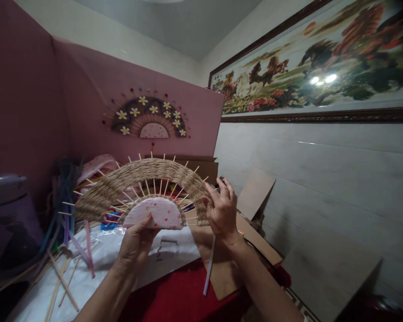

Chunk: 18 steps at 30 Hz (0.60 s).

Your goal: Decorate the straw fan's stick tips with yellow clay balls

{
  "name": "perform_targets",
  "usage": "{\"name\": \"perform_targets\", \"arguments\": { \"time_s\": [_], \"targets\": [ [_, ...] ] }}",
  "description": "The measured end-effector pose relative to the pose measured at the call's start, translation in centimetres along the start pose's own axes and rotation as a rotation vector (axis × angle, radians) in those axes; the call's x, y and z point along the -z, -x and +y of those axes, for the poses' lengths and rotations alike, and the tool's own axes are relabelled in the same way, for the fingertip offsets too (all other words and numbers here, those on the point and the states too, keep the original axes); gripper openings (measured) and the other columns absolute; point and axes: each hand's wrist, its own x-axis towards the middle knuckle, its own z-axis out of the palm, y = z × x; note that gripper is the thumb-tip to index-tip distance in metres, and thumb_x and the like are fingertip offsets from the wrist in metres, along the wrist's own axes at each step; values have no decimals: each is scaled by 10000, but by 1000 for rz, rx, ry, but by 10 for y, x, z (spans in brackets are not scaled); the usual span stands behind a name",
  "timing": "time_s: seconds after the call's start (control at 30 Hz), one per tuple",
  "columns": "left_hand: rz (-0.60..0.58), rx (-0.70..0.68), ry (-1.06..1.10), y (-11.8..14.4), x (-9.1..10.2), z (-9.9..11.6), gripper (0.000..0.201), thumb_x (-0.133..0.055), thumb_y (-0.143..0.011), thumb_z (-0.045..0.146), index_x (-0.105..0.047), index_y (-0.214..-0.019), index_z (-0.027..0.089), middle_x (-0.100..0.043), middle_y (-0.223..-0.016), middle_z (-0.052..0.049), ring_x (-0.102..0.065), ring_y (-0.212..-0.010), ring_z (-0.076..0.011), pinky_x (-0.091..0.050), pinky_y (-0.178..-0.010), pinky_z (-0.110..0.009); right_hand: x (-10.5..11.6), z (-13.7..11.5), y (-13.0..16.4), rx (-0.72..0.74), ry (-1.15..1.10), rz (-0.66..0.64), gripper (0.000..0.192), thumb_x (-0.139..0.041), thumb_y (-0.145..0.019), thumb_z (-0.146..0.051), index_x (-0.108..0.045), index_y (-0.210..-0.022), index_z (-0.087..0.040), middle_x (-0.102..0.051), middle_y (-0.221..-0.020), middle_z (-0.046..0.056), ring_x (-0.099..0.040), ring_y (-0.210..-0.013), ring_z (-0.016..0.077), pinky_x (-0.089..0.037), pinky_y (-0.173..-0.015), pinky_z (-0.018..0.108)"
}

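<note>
Left hand (139, 239): thumb over woven fan's (151, 169) dotted base, fingers closed behind it, mostly hidden | right hand (223, 210): fingers half-curled at fan's right end, grip unclear | fan: raised above red cloth (177, 288), partly hiding cardboard (206, 170) | horse picture (275, 78) cut off right | open air between right hand and tiled wall (322, 165)

My feed is dim: white glare spots the painting (289, 71), soft shadows fall on the wall (332, 179), and the outer edges stretch and darken.
</note>
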Motion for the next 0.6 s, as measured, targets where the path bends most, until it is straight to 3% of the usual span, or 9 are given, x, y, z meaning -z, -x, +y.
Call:
{"name": "perform_targets", "arguments": {
  "time_s": [0.3,0.6],
  "targets": [
    [-7,0,-10,0,2,-1,178,-582,-725,-2,-669,-801,133,-723,-763,-53,-681,-647,-172,-604,-599,-308,-2,-5,-9,-5,33,-86,383,-451,-915,-438,-611,-1205,-247,-435,-1389,121,-269,-1332,305,-309,-1024,480],
    [-8,2,-10,-1,1,-1,169,-588,-713,-5,-667,-779,129,-717,-750,-53,-674,-629,-168,-601,-583,-294,1,-2,-8,-20,9,-19,372,-437,-927,-400,-614,-1200,-219,-472,-1350,126,-306,-1310,288,-316,-1023,471]
  ]
}}
